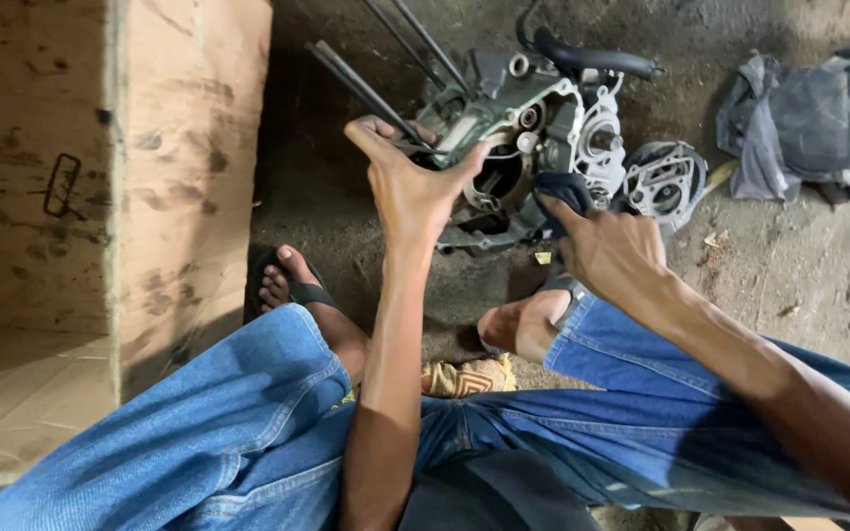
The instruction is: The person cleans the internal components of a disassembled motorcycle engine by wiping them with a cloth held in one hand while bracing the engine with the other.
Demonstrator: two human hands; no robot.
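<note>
A large brown cardboard box (100,197) stands open on the left of the dirt floor (799,285), its worn flaps smudged with dark marks, and a small black outlined symbol is printed on its inner wall. Just beside it, toward the far side of the floor, sits a grey metal engine crankcase (528,133), greasy and dull, with round bearing openings, a pale toothed gear on its right face and long dark stud rods (366,88) slanting up and left from its top. A black rubber-covered lever (592,61) lies across its far edge, and a round grey finned cover (666,182) rests on the floor touching its right side. The left hand (410,192) is spread over the near left part of the crankcase, thumb and fingers clenched on its rim at the base of the studs. The right hand (612,251) grips a dark blue rag (568,192), pressed against the crankcase's near right side. A crumpled grey cloth (809,123) lies well apart at the far right. The person sits in blue jeans (248,423), feet in sandals planted near the crankcase.
</note>
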